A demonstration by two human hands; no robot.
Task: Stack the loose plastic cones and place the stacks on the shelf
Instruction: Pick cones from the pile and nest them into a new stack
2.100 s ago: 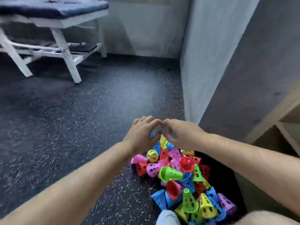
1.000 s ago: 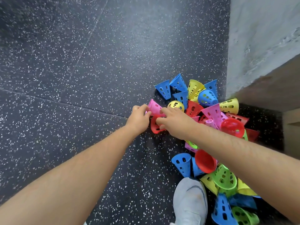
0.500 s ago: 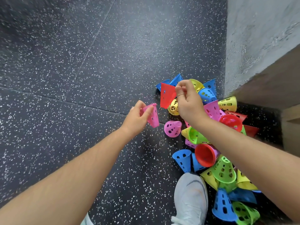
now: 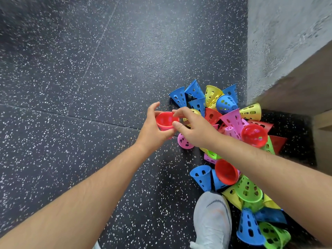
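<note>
Evidently mid-stacking: left hand grips a small stack (red cone seated mouth-up in a pink one), right hand pinching its rim, just left of the loose cones on the floor. Next, likely: press it home, fetch another.

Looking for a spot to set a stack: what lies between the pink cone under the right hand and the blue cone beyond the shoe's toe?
In the head view, only bare speckled floor separates the pink cone from the blue cone.

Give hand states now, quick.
Left hand: holding the pink cone, with the red cone nested inside.
Right hand: pinching the red cone's rim.
</note>
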